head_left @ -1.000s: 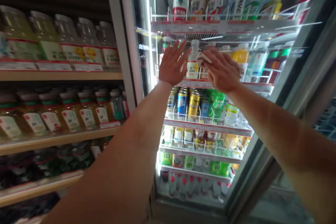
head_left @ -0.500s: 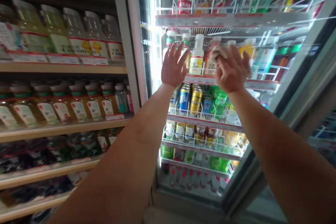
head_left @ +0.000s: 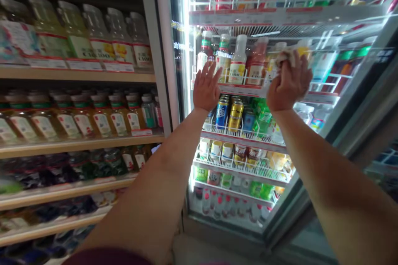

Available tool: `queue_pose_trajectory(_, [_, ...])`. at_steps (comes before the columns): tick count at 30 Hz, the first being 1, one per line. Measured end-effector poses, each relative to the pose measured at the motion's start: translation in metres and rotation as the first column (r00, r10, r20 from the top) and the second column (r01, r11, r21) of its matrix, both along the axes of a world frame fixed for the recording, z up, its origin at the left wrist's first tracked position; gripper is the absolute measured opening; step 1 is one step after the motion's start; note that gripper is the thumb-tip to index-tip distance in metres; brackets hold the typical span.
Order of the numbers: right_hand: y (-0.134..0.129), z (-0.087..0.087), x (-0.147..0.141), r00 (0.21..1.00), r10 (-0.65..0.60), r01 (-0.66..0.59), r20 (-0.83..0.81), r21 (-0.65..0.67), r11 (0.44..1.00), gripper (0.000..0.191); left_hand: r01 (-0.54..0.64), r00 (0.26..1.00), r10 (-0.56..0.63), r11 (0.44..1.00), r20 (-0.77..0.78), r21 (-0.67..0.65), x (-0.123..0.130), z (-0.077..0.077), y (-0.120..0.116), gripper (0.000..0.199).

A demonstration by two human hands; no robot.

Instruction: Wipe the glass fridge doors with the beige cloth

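My left hand (head_left: 205, 87) is stretched out with fingers spread against the glass door (head_left: 230, 225) of a lit drinks fridge. It holds nothing, and bottles on the second shelf show behind it. Further right, my right hand (head_left: 290, 83) presses a crumpled light-coloured cloth (head_left: 285, 55) to the glass, its fingers over the cloth. Between the two hands, behind the door, stand a pale bottle with a yellow label (head_left: 238, 64) and a pinkish bottle (head_left: 256, 62).
On the left stands an open shelf rack (head_left: 77, 75) with rows of bottled drinks. Below my hands, the fridge holds several cans (head_left: 235, 116) and more bottles on wire shelves. The metal door frame (head_left: 314, 157) runs along the right side.
My right hand has slid the cloth to the right across the glass, past the pinkish bottle. My left hand sits slightly lower, still spread. The view has shifted a little.
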State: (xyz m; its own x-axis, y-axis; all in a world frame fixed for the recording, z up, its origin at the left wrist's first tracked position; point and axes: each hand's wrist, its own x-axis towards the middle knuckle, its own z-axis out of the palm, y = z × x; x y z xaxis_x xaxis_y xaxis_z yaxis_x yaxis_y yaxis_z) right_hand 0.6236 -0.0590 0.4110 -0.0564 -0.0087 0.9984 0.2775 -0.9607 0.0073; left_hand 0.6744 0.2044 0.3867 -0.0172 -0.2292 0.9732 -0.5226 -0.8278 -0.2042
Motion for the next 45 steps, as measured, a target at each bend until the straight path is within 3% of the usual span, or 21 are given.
queue_pose_trajectory(2, [0.002, -0.002, -0.004, 0.987, 0.041, -0.094, -0.153, -0.359, 0.929, 0.046, -0.011, 1.0, 0.011, 1.0, -0.004, -0.006, -0.003, 0.001, -0.001, 0.06])
queue_pose_trajectory(4, [0.005, -0.004, -0.009, 0.943, 0.018, -0.252, -0.333, -0.675, 0.693, 0.044, -0.009, 0.999, 0.008, 1.0, -0.049, -0.007, -0.008, 0.002, -0.002, 0.06])
queue_pose_trajectory(6, [0.006, -0.007, -0.011, 0.917, 0.017, -0.326, -0.4, -0.722, 0.61, 0.045, 0.005, 0.995, -0.007, 1.0, -0.104, -0.016, -0.012, 0.002, -0.003, 0.06])
queue_pose_trajectory(10, [0.004, -0.01, 0.0, 0.991, 0.114, -0.126, -0.071, -0.203, 0.971, 0.049, -0.002, 0.987, -0.019, 0.991, -0.156, -0.137, -0.019, -0.01, 0.001, 0.057])
queue_pose_trajectory(13, [0.004, -0.01, 0.007, 0.992, 0.032, -0.04, 0.122, 0.067, 0.997, 0.051, -0.024, 0.981, -0.001, 0.991, -0.192, -0.128, -0.02, -0.032, 0.017, 0.056])
queue_pose_trajectory(15, [0.006, -0.01, 0.004, 0.996, 0.041, -0.032, 0.074, -0.115, 0.993, 0.052, -0.038, 0.979, 0.02, 0.996, -0.204, -0.086, -0.017, -0.048, 0.03, 0.056])
queue_pose_trajectory(16, [0.008, -0.01, 0.001, 0.998, 0.055, -0.049, 0.009, -0.309, 0.95, 0.052, -0.051, 0.979, 0.037, 0.996, -0.201, -0.068, -0.015, -0.055, 0.035, 0.056])
queue_pose_trajectory(18, [0.01, -0.011, -0.006, 0.986, 0.036, -0.139, -0.16, -0.702, 0.699, 0.053, -0.088, 0.979, 0.079, 0.995, -0.186, -0.044, -0.012, -0.066, 0.044, 0.055])
queue_pose_trajectory(20, [0.011, -0.012, -0.011, 0.961, -0.023, -0.237, -0.276, -0.864, 0.443, 0.051, -0.114, 0.982, 0.106, 0.992, -0.159, -0.046, -0.01, -0.072, 0.048, 0.053])
queue_pose_trajectory(21, [0.011, -0.012, -0.012, 0.955, -0.034, -0.254, -0.296, -0.867, 0.429, 0.049, -0.115, 0.983, 0.106, 0.992, -0.151, -0.054, -0.01, -0.074, 0.048, 0.053])
queue_pose_trajectory(22, [0.011, -0.013, -0.011, 0.957, -0.023, -0.239, -0.289, -0.83, 0.504, 0.048, -0.106, 0.984, 0.096, 0.992, -0.148, -0.063, -0.01, -0.075, 0.048, 0.052])
queue_pose_trajectory(25, [0.012, -0.015, -0.003, 0.994, 0.08, -0.102, -0.07, -0.421, 0.901, 0.048, -0.065, 0.984, 0.05, 0.995, -0.173, -0.082, -0.011, -0.075, 0.046, 0.053])
queue_pose_trajectory(27, [0.017, -0.017, 0.005, 0.985, 0.074, -0.072, 0.157, -0.023, 0.997, 0.048, -0.076, 0.982, 0.057, 0.992, -0.182, -0.1, -0.011, -0.076, 0.044, 0.054])
queue_pose_trajectory(30, [0.032, -0.026, 0.01, 0.966, 0.007, -0.054, 0.258, 0.174, 0.983, 0.049, -0.113, 0.982, 0.085, 0.98, -0.167, -0.162, -0.011, -0.078, 0.044, 0.054])
queue_pose_trajectory(34, [0.054, -0.056, 0.0, 1.0, 0.016, -0.014, 0.012, -0.181, 0.983, 0.055, -0.097, 0.984, 0.064, 0.975, -0.165, -0.199, -0.01, -0.079, 0.045, 0.055])
queue_pose_trajectory(36, [0.059, -0.075, -0.007, 0.989, 0.036, -0.098, -0.141, -0.461, 0.882, 0.055, -0.092, 0.983, 0.058, 0.976, -0.173, -0.197, -0.009, -0.079, 0.046, 0.055])
queue_pose_trajectory(38, [0.058, -0.091, -0.012, 0.965, 0.043, -0.216, -0.257, -0.693, 0.688, 0.052, -0.087, 0.982, 0.05, 0.976, -0.18, -0.2, -0.009, -0.079, 0.047, 0.055])
queue_pose_trajectory(40, [0.051, -0.096, -0.015, 0.946, 0.038, -0.293, -0.322, -0.8, 0.524, 0.047, -0.085, 0.982, 0.048, 0.976, -0.185, -0.2, -0.008, -0.079, 0.047, 0.056])
queue_pose_trajectory(41, [0.046, -0.094, -0.015, 0.945, 0.036, -0.299, -0.326, -0.813, 0.5, 0.045, -0.083, 0.982, 0.046, 0.976, -0.183, -0.2, -0.008, -0.079, 0.047, 0.056])
queue_pose_trajectory(43, [0.038, -0.081, -0.014, 0.956, 0.029, -0.25, -0.29, -0.761, 0.598, 0.047, -0.078, 0.983, 0.042, 0.977, -0.178, -0.201, -0.008, -0.079, 0.047, 0.056])
queue_pose_trajectory(45, [0.036, -0.067, -0.011, 0.978, 0.024, -0.14, -0.207, -0.57, 0.809, 0.052, -0.076, 0.985, 0.041, 0.975, -0.169, -0.207, -0.009, -0.078, 0.047, 0.055])
